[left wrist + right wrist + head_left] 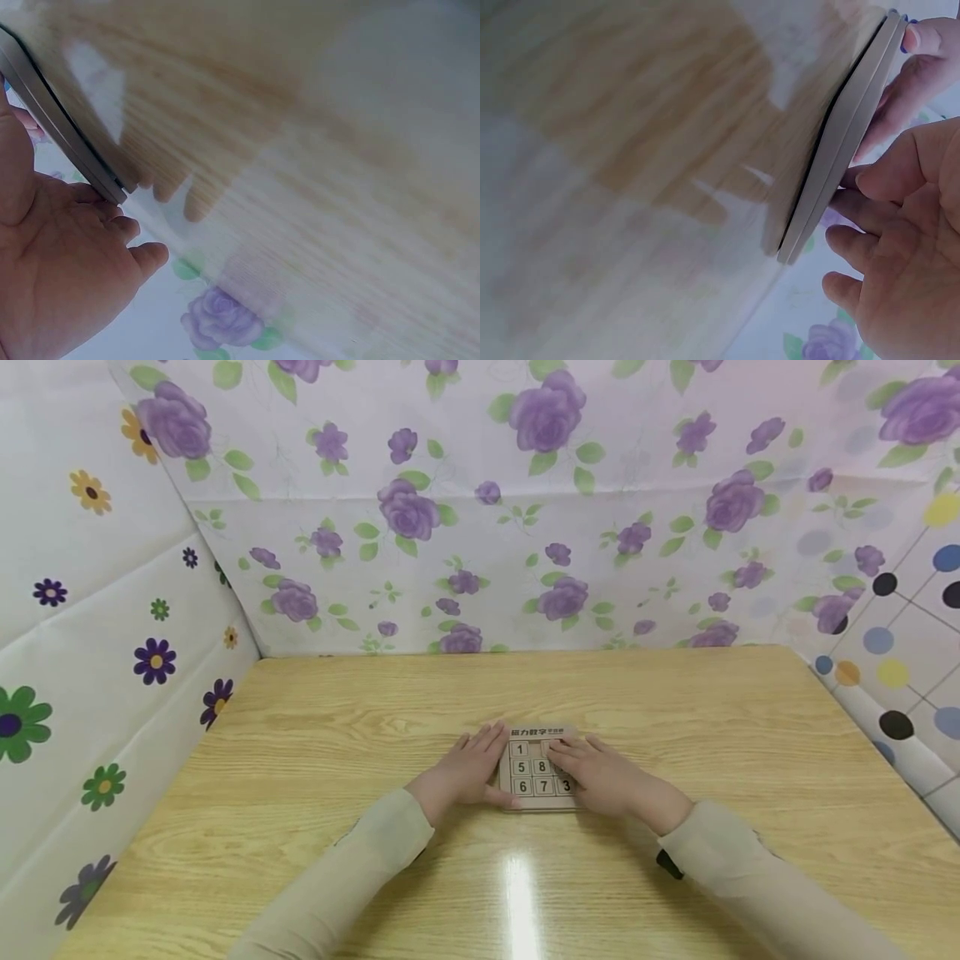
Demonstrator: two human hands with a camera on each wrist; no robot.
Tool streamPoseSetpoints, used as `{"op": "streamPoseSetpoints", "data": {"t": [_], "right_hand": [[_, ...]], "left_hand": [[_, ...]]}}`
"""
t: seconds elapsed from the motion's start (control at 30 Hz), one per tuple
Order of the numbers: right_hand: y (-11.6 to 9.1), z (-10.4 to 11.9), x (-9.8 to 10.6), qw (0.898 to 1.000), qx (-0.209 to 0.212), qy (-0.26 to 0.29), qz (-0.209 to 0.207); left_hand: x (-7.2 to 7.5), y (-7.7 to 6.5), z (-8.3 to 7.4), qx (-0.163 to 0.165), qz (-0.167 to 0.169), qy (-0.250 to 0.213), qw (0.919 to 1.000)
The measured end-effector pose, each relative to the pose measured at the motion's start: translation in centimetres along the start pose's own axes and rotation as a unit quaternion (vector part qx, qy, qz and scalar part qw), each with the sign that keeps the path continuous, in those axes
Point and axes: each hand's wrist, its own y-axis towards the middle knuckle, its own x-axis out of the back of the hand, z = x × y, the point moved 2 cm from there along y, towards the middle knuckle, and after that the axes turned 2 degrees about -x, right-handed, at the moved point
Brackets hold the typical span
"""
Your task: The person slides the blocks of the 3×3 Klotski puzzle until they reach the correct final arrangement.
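A flat number slide puzzle [546,804] lies on the table, its top edge bearing printed characters. Tiles 1, 5, 8, 6, 7 and 3 are readable; a bare slot shows beside the 1. My left hand [468,770] holds the puzzle's left side, thumb at the lower left corner and fingers along the edge. Extended fingers of my right hand [606,778] rest on the tiles at the right and cover some of them. In the right wrist view, the puzzle's side [832,150] runs beside the right fingers, with the thumb near its top face.
The wooden table [360,710] is glossy and reflects light near its front. A flowered cloth [480,543] hangs behind it. More patterned cloth [97,610] borders the left, and a dotted cloth [900,677] the right.
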Motion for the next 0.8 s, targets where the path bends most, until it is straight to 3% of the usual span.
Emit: {"op": "streamPoseSetpoints", "data": {"t": [0.5,0.67,0.8], "right_hand": [[1.4,0.8,-0.1,1.000,0.015,0.003,0.015],[0.1,0.7,0.2,0.999,0.025,0.023,0.025],[-1.3,1.1,0.7,0.999,0.043,0.002,0.017]], "left_hand": [[0.1,0.0,0.1,0.001,0.000,0.002,1.0000],[-0.2,0.0,0.0,-0.006,0.002,0.003,1.0000],[-0.2,0.1,0.2,-0.004,-0.002,0.001,1.0000]]}}
